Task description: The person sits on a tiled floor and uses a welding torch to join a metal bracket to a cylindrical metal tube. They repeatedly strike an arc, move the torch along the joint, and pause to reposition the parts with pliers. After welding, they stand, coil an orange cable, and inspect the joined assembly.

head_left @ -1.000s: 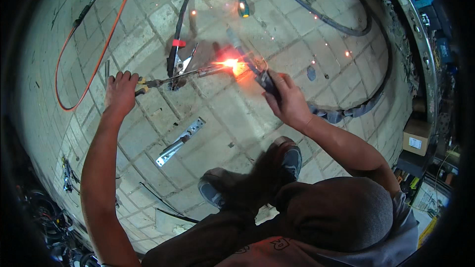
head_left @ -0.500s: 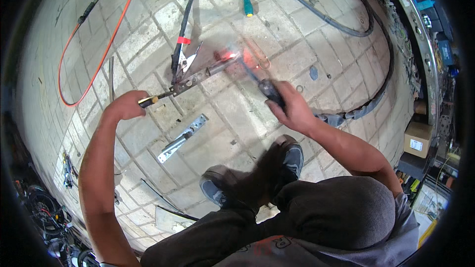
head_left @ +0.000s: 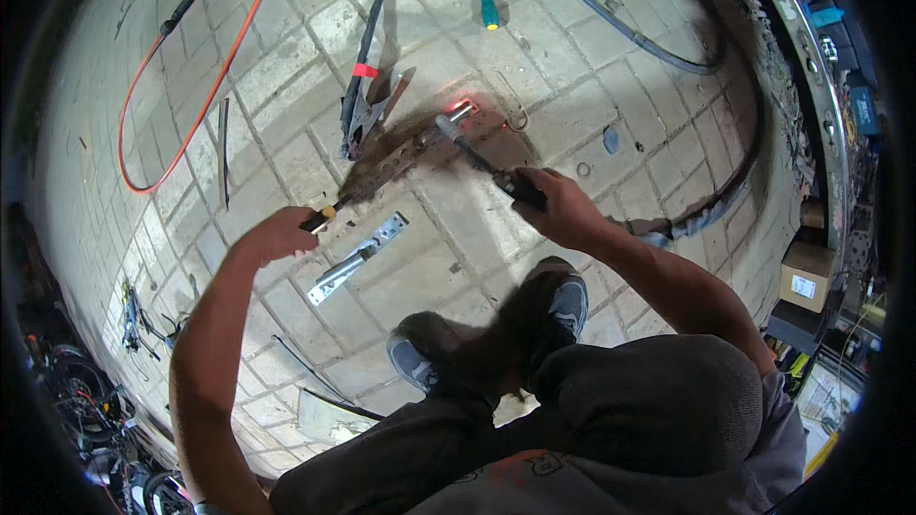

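Observation:
My left hand (head_left: 282,235) is closed round a tool with a black and yellow handle (head_left: 321,219); its kind is unclear. Its far end meets a dark metal strip with holes (head_left: 396,164) on the paving, mostly in shadow. The strip's far end (head_left: 464,107) glows red. In my right hand (head_left: 563,210) is a hammer (head_left: 477,157) with a dark grip, its grey head over the strip just beside the glow. A spring clamp (head_left: 366,118) on a cable with red tape lies left of the strip. Nearer me rests a shiny metal bracket (head_left: 358,258).
A thick dark cable (head_left: 611,17) loops across the far floor to the right. Beyond the strip lies a green screwdriver (head_left: 489,8). An orange cable (head_left: 205,110) with a black holder curves at the left. A cardboard box (head_left: 806,272) stands at the right edge.
My left hand has shifted right and nearer me with its tool. The hammer head, blurred before, now shows beside the glowing end. The bright glow has shrunk, and shadow covers the strip.

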A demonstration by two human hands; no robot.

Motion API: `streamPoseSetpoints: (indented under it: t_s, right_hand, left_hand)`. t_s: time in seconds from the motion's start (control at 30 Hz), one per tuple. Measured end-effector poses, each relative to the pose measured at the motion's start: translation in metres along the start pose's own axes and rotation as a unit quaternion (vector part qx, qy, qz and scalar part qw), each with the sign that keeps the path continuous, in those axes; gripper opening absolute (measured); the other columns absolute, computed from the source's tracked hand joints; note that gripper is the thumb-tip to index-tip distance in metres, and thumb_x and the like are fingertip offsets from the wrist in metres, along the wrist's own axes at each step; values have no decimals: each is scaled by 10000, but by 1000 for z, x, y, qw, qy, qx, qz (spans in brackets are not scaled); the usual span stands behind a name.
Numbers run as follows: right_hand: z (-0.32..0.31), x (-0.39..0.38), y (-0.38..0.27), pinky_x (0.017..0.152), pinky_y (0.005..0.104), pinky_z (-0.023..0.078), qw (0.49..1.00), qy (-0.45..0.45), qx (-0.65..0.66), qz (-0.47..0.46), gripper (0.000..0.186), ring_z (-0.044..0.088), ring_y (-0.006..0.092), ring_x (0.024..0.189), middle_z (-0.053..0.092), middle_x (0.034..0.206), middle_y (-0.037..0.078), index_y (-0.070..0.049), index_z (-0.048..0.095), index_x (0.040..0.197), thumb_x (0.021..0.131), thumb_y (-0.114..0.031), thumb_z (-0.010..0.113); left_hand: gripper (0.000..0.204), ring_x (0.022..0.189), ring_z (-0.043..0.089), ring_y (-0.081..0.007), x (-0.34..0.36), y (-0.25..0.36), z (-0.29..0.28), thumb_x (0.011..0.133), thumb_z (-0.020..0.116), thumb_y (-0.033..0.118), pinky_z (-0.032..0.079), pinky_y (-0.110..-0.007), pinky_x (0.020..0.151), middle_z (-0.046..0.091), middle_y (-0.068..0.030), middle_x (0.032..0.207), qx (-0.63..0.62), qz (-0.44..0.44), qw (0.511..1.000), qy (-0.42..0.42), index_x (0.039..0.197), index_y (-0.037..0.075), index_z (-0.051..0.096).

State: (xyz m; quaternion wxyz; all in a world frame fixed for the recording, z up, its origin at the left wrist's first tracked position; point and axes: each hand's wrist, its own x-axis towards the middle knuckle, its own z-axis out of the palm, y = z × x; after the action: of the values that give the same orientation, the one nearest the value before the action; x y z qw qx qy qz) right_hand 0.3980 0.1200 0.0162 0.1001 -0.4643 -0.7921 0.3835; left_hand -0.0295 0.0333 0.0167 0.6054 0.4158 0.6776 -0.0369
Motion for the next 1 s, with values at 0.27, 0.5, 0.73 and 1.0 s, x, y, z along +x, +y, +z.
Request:
streamPoseSetpoints:
  t_s: [0.27, 0.5, 0.73, 1.0]
  right_hand:
    - [-34, -11, 9, 843, 308, 484, 985, 25, 141, 95, 374, 575, 164, 889, 624, 980, 89, 3, 555, 1210, 905, -183, 665]
    - [-33, -15, -3, 663, 232, 445, 991, 14, 114, 74, 324, 500, 72, 726, 565, 842, -8, 27, 574, 1182, 902, -128, 620]
    - [-29, -20, 24, 809, 271, 469, 990, -12, 72, 119, 431, 552, 124, 887, 603, 1005, 29, 20, 560, 1248, 870, -171, 641]
    - [-31, -32, -13, 614, 236, 438, 980, -19, 141, 142, 352, 505, 79, 674, 549, 811, 1, -7, 562, 1246, 910, -103, 609]
  left_hand:
    - [355, 783, 532, -124, -47, -44, 67, 740, 633, 80, 441, -268, 745, 593, -25, 863, -204, 63, 969, 128, 1085, -1, 610]
    - [384, 702, 536, -134, -60, -68, 39, 728, 618, 109, 446, -286, 610, 597, -53, 847, -335, 43, 908, 250, 1092, -11, 601]
    - [337, 699, 577, -122, -59, -102, -10, 798, 645, 164, 472, -258, 571, 618, -28, 855, -424, 100, 862, 259, 1105, 34, 601]
    - [315, 719, 550, -183, -90, -135, 74, 748, 595, 107, 468, -337, 633, 581, -60, 872, -593, -13, 754, 281, 1057, 46, 575]
